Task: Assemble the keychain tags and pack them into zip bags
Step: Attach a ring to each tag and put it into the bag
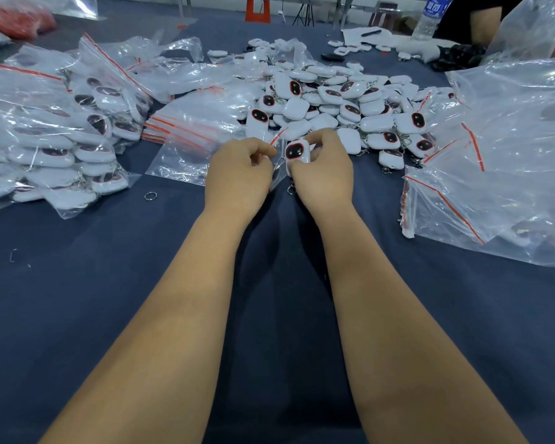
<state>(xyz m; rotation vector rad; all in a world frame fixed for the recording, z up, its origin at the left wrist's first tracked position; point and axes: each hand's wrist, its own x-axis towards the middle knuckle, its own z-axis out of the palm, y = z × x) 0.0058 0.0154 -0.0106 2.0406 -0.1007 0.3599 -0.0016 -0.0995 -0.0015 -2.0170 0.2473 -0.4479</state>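
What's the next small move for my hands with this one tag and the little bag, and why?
Probably slide the tag down into the small zip bag. Your right hand pinches the tag right at the bag's mouth, and your left hand pinches the bag's edge beside it. The tag's dark face still shows above the plastic, so it doesn't look fully in yet.

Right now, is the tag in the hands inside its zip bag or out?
Partly in: the tag sits at the clear bag's mouth, its upper end still exposed.
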